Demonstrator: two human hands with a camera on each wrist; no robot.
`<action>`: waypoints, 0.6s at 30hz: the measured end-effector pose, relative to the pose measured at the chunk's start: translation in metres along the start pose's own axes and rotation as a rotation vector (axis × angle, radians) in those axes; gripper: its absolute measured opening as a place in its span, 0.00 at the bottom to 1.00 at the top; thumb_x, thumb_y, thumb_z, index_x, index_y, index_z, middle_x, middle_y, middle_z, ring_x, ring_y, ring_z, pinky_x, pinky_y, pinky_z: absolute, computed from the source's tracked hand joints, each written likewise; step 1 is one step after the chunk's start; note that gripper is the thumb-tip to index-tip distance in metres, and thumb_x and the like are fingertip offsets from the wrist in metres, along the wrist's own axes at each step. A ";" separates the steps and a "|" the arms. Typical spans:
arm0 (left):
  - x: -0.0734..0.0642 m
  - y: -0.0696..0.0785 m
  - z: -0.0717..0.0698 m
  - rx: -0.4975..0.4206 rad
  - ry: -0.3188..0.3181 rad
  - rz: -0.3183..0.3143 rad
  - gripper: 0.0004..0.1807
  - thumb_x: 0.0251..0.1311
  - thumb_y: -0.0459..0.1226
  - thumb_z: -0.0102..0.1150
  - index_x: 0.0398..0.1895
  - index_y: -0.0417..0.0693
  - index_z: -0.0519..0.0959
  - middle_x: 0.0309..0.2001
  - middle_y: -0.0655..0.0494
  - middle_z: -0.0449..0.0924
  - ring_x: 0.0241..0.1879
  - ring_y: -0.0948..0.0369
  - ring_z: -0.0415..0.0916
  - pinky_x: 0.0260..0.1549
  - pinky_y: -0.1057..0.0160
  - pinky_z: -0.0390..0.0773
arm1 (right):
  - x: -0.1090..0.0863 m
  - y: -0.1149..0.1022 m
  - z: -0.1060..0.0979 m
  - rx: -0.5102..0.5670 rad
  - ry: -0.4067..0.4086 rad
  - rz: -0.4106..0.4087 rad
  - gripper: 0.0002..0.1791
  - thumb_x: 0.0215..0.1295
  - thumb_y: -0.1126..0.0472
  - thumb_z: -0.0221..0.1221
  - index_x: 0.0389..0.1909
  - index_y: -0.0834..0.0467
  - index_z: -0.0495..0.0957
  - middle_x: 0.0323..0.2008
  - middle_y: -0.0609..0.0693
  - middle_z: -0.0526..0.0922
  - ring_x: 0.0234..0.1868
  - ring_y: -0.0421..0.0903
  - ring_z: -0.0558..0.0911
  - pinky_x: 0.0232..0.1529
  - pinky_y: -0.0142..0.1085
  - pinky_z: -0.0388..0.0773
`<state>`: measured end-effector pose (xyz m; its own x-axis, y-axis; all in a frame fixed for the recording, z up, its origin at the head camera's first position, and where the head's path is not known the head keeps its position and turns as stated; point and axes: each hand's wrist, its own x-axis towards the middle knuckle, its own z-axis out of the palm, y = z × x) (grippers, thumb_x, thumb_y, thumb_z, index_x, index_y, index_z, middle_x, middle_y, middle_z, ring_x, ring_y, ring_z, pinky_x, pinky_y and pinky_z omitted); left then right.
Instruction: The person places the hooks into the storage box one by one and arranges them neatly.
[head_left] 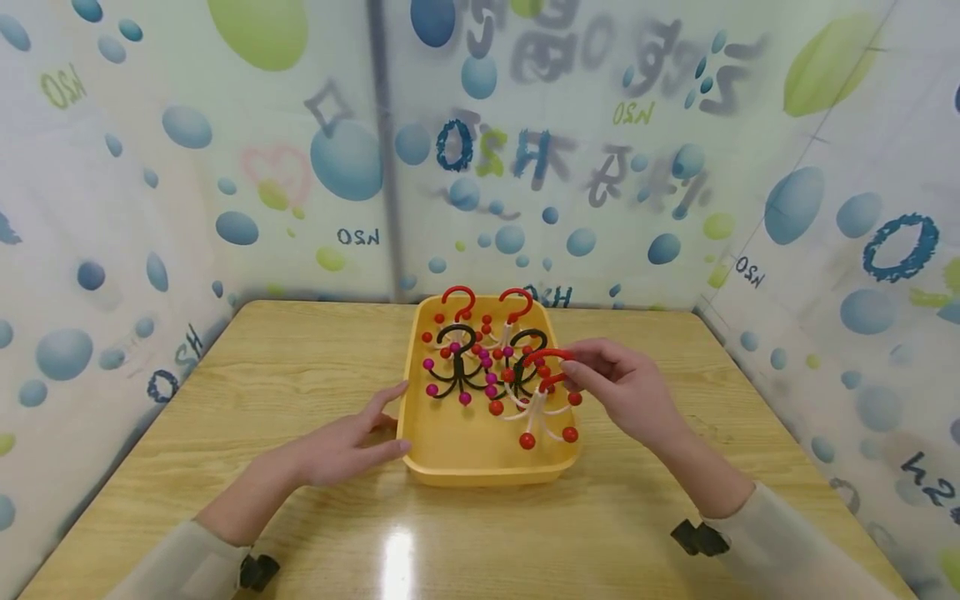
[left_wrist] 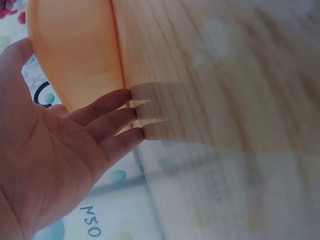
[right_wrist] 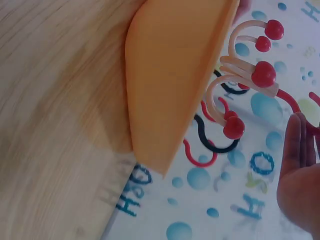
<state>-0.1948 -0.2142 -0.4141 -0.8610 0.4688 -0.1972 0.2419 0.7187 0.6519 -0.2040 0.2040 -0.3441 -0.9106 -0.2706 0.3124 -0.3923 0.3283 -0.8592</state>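
Note:
A yellow plastic tray [head_left: 461,440] sits on the table. My left hand [head_left: 341,446] is at its left side, index finger and thumb touching the rim. In the left wrist view, the other fingers [left_wrist: 107,122] lie nearly straight along the outer wall. Over the tray's right front, my right hand [head_left: 618,387] pinches the red hooked top of a multi-arm hanging hook [head_left: 537,407], whose white curved arms end in red balls. Behind it in the tray stand two black hanging hooks [head_left: 459,368] with pink balls. Two more red-topped white hanging hooks [head_left: 472,302] are at the back.
The wooden table [head_left: 322,350] runs up to patterned sheets [head_left: 300,225] hung at the back and both sides. A black strap end [head_left: 700,538] hangs at my right cuff and another [head_left: 258,572] at my left.

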 end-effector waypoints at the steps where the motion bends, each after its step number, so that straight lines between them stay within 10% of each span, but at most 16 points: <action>1: 0.000 0.000 0.000 0.001 0.001 0.000 0.51 0.78 0.65 0.55 0.91 0.64 0.41 0.75 0.40 0.77 0.74 0.38 0.75 0.75 0.29 0.69 | 0.002 0.000 0.005 -0.005 -0.020 0.013 0.12 0.80 0.60 0.66 0.58 0.60 0.86 0.46 0.56 0.92 0.41 0.46 0.92 0.47 0.38 0.92; 18: -0.001 0.001 0.001 -0.007 0.003 -0.003 0.50 0.79 0.64 0.56 0.91 0.66 0.41 0.74 0.41 0.78 0.74 0.39 0.76 0.75 0.29 0.69 | 0.019 0.004 0.047 -0.026 -0.135 0.110 0.10 0.79 0.59 0.67 0.54 0.58 0.86 0.44 0.55 0.91 0.45 0.60 0.89 0.45 0.33 0.89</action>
<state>-0.1936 -0.2139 -0.4139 -0.8632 0.4647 -0.1973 0.2357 0.7166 0.6565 -0.2168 0.1577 -0.3604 -0.9232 -0.3504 0.1580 -0.2960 0.3857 -0.8739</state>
